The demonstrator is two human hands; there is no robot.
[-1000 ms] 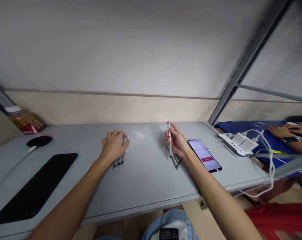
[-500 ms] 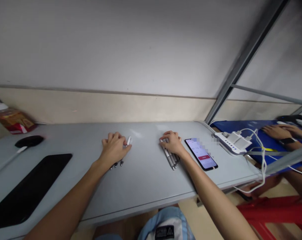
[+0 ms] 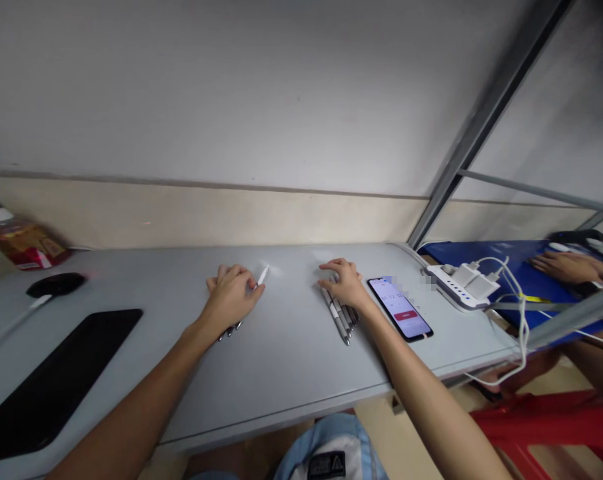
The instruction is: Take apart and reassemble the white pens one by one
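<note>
On the smooth, pale grey tabletop [image 3: 281, 360], the left hand [image 3: 231, 293] is closed in a pinch: thumb and fingers hold a slim white pen [image 3: 263, 275], its upper end projecting toward the far edge. Dark, pointed pen tips [image 3: 230, 331] show just below the same hand. The right hand [image 3: 348, 283] has thumb and index finger spread, a clear gap between them; the other fingers are curled and partly hidden, so their contact cannot be told. Beneath it lies a cluster of slim grey-and-white pens [image 3: 338, 317], roughly side by side, tips toward the near edge. Sound handling probably calls for a light pinch at mid-barrel, each pen kept parallel to its neighbours, and spread fingers kept clear of the cluster lest it roll.
</note>
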